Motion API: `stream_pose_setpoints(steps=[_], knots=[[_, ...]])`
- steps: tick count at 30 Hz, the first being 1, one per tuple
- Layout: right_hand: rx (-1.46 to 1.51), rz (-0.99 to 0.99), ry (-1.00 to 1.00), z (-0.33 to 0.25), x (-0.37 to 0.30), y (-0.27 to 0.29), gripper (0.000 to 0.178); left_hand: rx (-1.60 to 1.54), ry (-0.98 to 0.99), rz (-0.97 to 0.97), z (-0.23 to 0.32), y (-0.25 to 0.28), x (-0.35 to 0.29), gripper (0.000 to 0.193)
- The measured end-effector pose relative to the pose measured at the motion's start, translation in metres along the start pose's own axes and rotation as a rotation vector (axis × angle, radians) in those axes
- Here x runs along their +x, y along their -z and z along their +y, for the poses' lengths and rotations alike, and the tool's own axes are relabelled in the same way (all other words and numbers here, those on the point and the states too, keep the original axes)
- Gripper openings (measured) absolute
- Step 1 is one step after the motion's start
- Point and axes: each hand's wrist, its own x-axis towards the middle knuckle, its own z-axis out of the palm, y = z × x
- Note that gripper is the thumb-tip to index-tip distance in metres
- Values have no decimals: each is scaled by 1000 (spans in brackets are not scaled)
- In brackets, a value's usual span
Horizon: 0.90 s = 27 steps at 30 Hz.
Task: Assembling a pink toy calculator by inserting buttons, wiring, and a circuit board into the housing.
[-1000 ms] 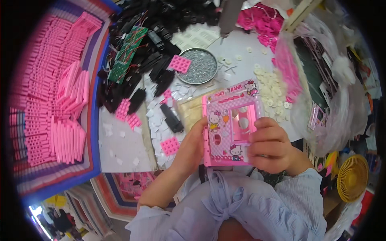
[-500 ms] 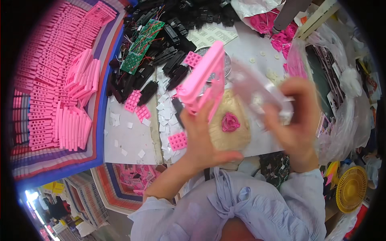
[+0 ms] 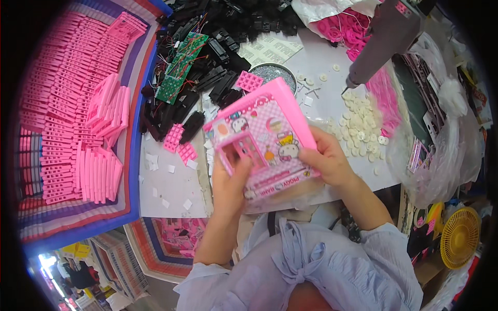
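Swung round from an edge-on pose, the pink panel [image 3: 262, 127] is now being held between both hands, its printed face being turned up toward the head camera. It is being kept above the tabletop [image 3: 171, 184], near the middle of the view, tilted, with its cut-out window lying toward its eight o'clock. At the panel's seven o'clock, its edge is being grasped by the left hand [image 3: 228, 181], the thumb being pressed over the front beside the window. Near half past three, the opposite edge is being gripped by the right hand [image 3: 328, 159], the thumb being laid on the printed face; whether the hidden fingertips are touching anything else cannot be told.

Toward twelve o'clock of the panel, a round tin [image 3: 272, 70] of silvery bits is being partly covered by its upper corner. Green circuit boards [image 3: 179, 72] are being seen at half past ten, among black parts [image 3: 225, 85]. At nine o'clock, pink frames [image 3: 67, 98] are being held in rows by a blue-rimmed crate [image 3: 134, 155]. White discs [image 3: 358, 124] are being spread toward three o'clock, and a grey driver [image 3: 381, 49] is being suspended at two.
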Motion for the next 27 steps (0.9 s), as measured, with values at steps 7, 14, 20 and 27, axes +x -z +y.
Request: stream_pose_setpoints(steps=[7,14,20,27], knots=[[-293,8,215,3,-1,-14,50,134,-253,87,18,-19,5,112],[-145,-29,249,11,-3,-17,64,380,-191,22,9,-18,3,118],[-341,-86,249,9,-6,-12,74,252,-166,53,-1,-20,2,110],[-469,-150,284,3,-3,-12,76,245,-158,53,-6,-13,2,108]])
